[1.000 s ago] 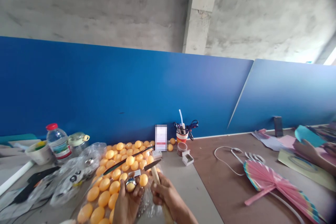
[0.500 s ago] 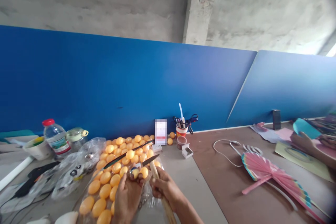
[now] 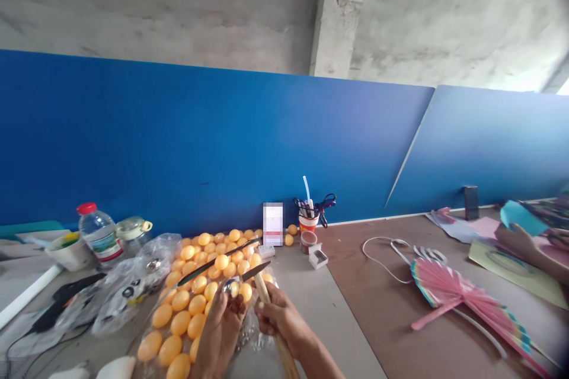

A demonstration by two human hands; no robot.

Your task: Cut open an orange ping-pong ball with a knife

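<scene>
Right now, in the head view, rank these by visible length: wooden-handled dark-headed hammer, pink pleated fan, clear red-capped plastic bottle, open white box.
1. Pink pleated fan
2. Hammer, partly covered by the right hand
3. Plastic bottle
4. White box

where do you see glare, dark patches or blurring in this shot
Head view: pale sheen on the blue partition; washed-out brightness on the concrete wall at far right; dark upper-right corner; upright white rectangle pixelated; hammer outline readable.
</scene>
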